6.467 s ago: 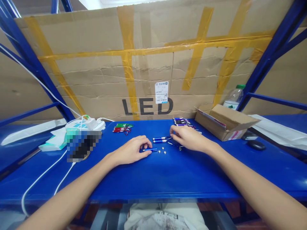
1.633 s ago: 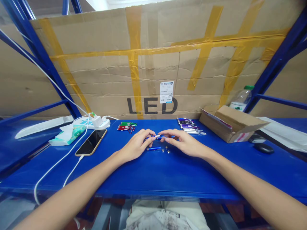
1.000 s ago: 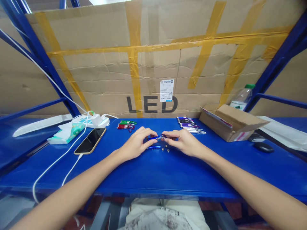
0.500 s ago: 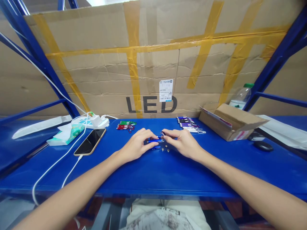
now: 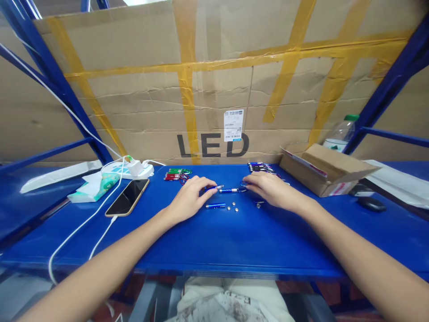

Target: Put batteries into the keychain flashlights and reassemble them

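Apparently stands partway along, not yet through. Pinches a blue piece (image 5: 210, 188) between thumb and fingers of the left hand (image 5: 191, 197), mostly hidden except for a silver tip (image 5: 220, 187). Bunches the fingers of the right hand (image 5: 272, 188) at the clip (image 5: 241, 189) of a banded tube (image 5: 228, 191), lying crosswise between both hands on the table (image 5: 214, 243); cannot tell whether gripping that clip or only touching it. Nearer the body, has a plain tube (image 5: 215, 205) lying apart, just beside three loose discs (image 5: 233, 204), judged not yet dealt with. Also has a metal piece (image 5: 258, 205) near the right palm, too small to make out. Farther back, shows red tubes (image 5: 172, 177) and green tubes (image 5: 178, 171) lined up on the left, and more tubes (image 5: 256, 167) on the right, partly behind the right hand, perhaps finished; cannot tell the number left.
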A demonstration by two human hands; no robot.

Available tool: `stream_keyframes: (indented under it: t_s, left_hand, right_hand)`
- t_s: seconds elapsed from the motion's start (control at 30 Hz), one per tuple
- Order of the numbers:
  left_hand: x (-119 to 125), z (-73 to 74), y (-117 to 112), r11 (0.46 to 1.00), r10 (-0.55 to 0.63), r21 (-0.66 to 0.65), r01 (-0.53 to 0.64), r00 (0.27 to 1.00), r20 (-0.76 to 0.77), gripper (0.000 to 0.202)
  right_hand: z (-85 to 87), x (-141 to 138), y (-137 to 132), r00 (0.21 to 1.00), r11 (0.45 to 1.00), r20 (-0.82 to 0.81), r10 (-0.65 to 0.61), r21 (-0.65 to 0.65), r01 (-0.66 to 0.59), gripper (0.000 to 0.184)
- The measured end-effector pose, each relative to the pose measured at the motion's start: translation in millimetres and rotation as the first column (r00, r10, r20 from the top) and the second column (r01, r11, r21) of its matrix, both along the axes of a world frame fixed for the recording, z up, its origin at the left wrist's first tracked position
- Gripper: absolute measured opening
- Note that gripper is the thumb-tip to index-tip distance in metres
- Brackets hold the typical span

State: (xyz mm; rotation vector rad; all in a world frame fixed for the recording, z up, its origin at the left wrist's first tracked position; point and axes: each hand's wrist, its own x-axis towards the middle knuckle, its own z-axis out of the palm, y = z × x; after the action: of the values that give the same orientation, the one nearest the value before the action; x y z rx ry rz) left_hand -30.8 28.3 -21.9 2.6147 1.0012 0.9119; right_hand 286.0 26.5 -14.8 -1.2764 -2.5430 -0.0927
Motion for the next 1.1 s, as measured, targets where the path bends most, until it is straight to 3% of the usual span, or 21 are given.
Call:
stream_keyframes:
  t_s: [0.27,0.53,1.1]
  left_hand:
    - [-0.2,0.5,1.0,1.000,-0.008,0.001,0.008,1.000,-0.017,0.029]
    - [0.8,1.2,0.0,1.000,-0.026,-0.018,0.025,0.999,-0.045,0.030]
    - [0.0,0.8,0.4,0.999,-0.042,-0.015,0.041,0.998,-0.055,0.032]
  right_hand:
    - [3.6,10.7,1.1,0.994,0.992,0.091,0.058,-0.113,-0.047,0.022]
    - [12.1,6.2,-4.0,0.988,0.981,0.150,-0.025,-0.185,0.053,0.012]
    - [16.8,1.4,-9.2,0.992,0.978,0.121,0.020,-0.209,0.005,0.016]
